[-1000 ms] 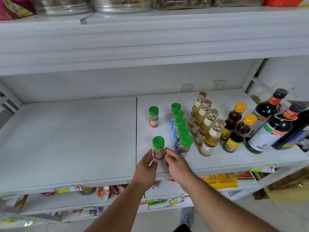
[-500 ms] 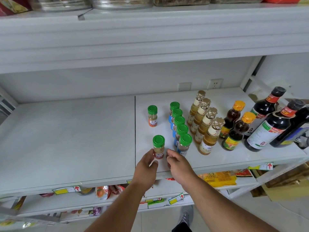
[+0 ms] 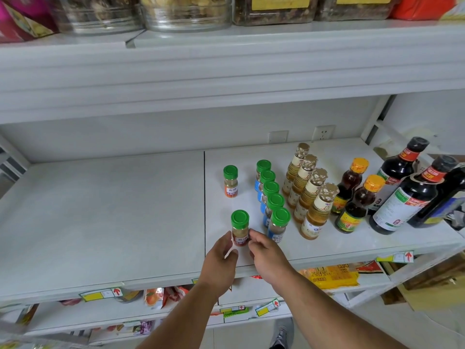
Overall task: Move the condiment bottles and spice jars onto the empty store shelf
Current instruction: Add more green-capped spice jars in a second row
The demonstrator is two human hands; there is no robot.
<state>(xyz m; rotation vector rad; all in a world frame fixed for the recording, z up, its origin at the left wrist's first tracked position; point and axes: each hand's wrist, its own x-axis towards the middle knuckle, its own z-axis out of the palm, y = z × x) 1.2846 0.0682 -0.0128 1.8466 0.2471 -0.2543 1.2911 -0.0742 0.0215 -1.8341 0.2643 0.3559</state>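
Green-capped jar [image 3: 240, 228]: upright on shelf [image 3: 100, 210], just left of the jar row [image 3: 273, 197].
Left hand [image 3: 221, 260]: fingers curled on the jar's left side.
Right hand [image 3: 266, 255]: pinches its right side.

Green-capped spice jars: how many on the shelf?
7. Five in a row; one alone further left at the back; one at the front between both hands. None looks hidden.

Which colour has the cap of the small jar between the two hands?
Bright green, on the small glass spice jar with a red label; the head view shows it.
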